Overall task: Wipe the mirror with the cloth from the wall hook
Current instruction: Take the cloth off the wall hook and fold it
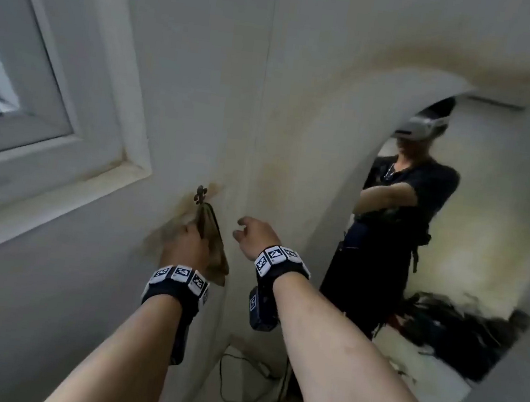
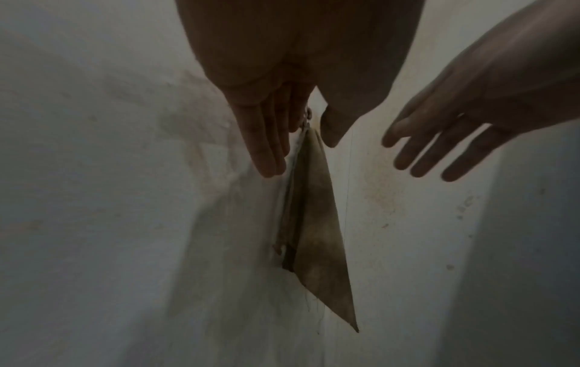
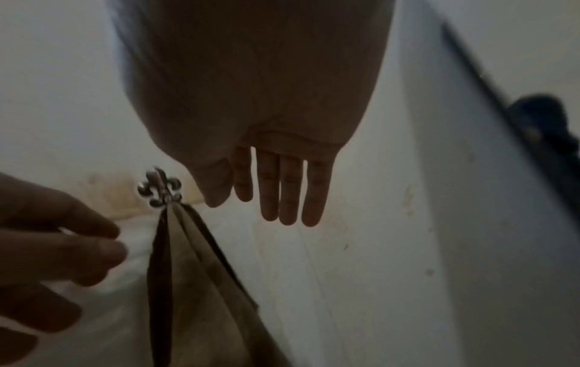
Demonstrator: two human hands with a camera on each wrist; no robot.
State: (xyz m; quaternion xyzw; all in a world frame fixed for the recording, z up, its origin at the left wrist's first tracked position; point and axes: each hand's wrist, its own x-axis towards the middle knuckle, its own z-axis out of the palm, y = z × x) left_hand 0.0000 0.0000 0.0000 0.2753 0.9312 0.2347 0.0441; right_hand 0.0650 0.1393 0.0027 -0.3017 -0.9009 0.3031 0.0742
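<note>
My left hand [image 1: 186, 244] reaches the cloth [image 2: 317, 223], fingers straight and together beside its top, gripping nothing yet; my right hand [image 1: 254, 236] hovers just right of it, fingers loosely spread and empty. The cloth hangs by 1 corner from the ornate wall hook [image 3: 160, 187], draping flat against the wall. I judge I should pinch just below the hook and lift upward, not yank. The mirror [image 1: 451, 238] waits at right, the window frame [image 1: 79, 107] at left; nothing blocks me.

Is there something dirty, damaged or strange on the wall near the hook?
Yes. The wall has brownish-yellow stains around the ornate metal hook, and the beige cloth hanging from it looks blotchy and soiled. Nothing looks broken.
</note>
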